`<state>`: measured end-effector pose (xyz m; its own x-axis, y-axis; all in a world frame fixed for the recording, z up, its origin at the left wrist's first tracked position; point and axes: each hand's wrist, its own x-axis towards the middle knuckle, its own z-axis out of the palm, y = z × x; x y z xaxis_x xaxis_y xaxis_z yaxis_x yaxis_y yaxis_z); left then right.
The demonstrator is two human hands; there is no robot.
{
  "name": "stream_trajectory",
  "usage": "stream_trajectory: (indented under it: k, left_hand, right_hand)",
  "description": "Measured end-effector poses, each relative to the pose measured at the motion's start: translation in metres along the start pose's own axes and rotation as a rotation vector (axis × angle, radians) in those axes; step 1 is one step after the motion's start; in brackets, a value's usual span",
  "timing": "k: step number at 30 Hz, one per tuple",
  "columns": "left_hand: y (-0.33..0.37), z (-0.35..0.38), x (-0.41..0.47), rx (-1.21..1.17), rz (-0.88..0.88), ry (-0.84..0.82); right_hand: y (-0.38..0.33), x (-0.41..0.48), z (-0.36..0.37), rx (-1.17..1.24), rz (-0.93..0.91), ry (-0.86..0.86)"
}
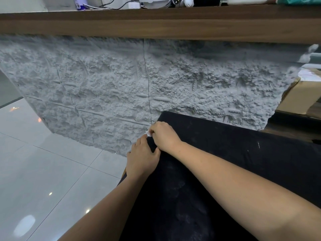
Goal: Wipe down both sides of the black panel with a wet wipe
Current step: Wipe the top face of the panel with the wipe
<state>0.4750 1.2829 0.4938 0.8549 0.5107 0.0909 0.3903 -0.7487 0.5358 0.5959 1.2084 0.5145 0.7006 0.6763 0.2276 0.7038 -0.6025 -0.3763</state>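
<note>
L grip [141,162] holds black panel [225,153] edge, R grip [164,136] pinches wipe [148,134].

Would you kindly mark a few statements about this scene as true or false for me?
1. The right hand pinches a white wet wipe. True.
2. The left hand hangs free. False: it grips the black panel at its left edge.
3. The black panel shows pale dusty smudges. True.
4. The counter front behind is smooth wood. False: it is rough, grey and stone-like.
</note>
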Motion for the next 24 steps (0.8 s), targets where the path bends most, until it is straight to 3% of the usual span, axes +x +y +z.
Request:
stream_trajectory:
  k: [8, 17, 24]
  left_hand:
    - [0.001, -0.001, -0.002, -0.010, -0.004, 0.011]
    - [0.003, -0.003, -0.001, -0.010, 0.000, 0.002]
    - [0.002, -0.003, -0.002, -0.021, 0.001, 0.003]
  right_hand:
    - [0.034, -0.016, -0.021, -0.110, 0.014, 0.021]
    - [0.085, -0.035, -0.058, -0.149, 0.218, 0.072]
    - [0.070, -0.033, -0.045, -0.072, 0.378, 0.184]
